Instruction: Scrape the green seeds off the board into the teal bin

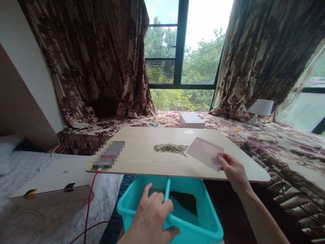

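My right hand [234, 170] pinches the right edge of a translucent flexible scraper [205, 153], tilted over the wooden board. The scraper's left corner is beside a spread pile of small grain-like pieces [171, 148]. Below the board's near edge is a turquoise two-compartment tub [212, 217]. My left hand [154, 211] grips its near rim by the divider, fingers curled inside and thumb towards the front. Dark small grains [185, 200] lie in the right compartment. A little of the left compartment's contents shows behind my fingers; the rest is hidden.
A blurred-out device [109, 155] lies on the board's left [137, 135], with a red cable [89, 203] hanging down. Behind are a white box [192, 120] and a lamp [261, 107] on the patterned window seat. Another box [53, 181] rests on the bed.
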The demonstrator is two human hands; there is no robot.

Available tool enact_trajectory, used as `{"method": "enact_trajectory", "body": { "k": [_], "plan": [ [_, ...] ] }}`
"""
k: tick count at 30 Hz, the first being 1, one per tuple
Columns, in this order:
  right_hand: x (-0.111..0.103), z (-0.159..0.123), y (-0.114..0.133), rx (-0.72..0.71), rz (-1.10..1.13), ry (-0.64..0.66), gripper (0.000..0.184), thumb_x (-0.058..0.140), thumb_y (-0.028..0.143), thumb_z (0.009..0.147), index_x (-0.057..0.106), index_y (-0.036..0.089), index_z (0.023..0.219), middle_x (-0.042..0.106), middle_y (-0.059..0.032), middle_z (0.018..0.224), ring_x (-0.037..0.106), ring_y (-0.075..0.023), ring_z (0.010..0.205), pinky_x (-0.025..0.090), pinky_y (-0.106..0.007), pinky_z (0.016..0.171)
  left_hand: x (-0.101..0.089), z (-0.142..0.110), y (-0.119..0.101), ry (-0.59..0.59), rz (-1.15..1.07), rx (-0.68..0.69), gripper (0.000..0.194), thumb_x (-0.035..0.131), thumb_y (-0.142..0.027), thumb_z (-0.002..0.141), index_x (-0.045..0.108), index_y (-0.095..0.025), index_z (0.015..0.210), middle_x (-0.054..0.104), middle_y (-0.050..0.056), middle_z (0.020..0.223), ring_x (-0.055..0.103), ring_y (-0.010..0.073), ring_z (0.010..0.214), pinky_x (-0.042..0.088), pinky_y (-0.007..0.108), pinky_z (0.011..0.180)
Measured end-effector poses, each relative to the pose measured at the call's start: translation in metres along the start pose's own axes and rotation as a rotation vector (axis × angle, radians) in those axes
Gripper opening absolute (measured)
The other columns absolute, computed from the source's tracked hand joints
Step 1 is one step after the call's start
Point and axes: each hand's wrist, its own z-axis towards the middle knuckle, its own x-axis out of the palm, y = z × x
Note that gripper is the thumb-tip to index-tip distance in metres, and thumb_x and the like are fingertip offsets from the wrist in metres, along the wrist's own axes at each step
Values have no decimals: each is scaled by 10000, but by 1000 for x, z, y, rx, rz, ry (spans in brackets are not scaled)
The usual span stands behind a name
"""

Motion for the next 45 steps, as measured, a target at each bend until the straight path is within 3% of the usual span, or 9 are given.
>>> {"method": "enact_trajectory", "body": {
  "k": [9, 21, 28, 31, 39, 45],
  "plan": [
    [2, 4, -21, 16, -95, -40, 399, 611, 422, 675, 688, 133, 939, 748, -105, 831, 633, -183, 586, 439, -253, 420, 11, -20, 31, -98, -40, -65, 226, 738, -337, 691, 560, -250, 800, 565, -50, 771, 588, 209, 801, 259, 616, 1009],
    [10, 13, -17, 12, -100, -22, 367, 603, 389, 682, 695, 142, 937, 756, -107, 857, 637, -182, 585, 456, -260, 438, 10, -21, 32, -72, -10, -71, 255, 758, -325, 671, 551, -251, 800, 582, -45, 784, 600, 222, 815, 262, 620, 1005],
    [12, 6, -18, 51, -68, 88, 402, 630, 450, 663, 699, 144, 914, 753, -87, 815, 599, -152, 529, 390, -226, 391, 12, -21, 34, -85, -12, -74, 266, 769, -340, 663, 558, -251, 797, 580, -49, 782, 599, 222, 809, 269, 621, 993],
    [8, 2, -15, 45, -40, 127, 417, 641, 460, 653, 690, 148, 924, 753, -88, 804, 626, -168, 579, 417, -228, 419, 11, -21, 34, -81, -12, -80, 272, 773, -344, 661, 556, -251, 796, 581, -50, 782, 601, 225, 817, 268, 621, 995],
    [-10, -6, -26, 29, -71, 72, 399, 641, 448, 656, 684, 156, 925, 756, -89, 795, 694, -226, 698, 483, -259, 470, 13, -21, 36, -98, -4, -77, 264, 762, -341, 670, 548, -250, 796, 578, -47, 780, 594, 216, 807, 272, 614, 1003],
    [-8, -19, -26, 50, -18, 88, 361, 661, 426, 641, 690, 176, 900, 766, -86, 867, 703, -239, 737, 521, -285, 524, 12, -20, 36, -115, 8, -66, 245, 744, -326, 673, 546, -246, 793, 572, -45, 770, 590, 210, 788, 287, 605, 1003]
  ]
}}
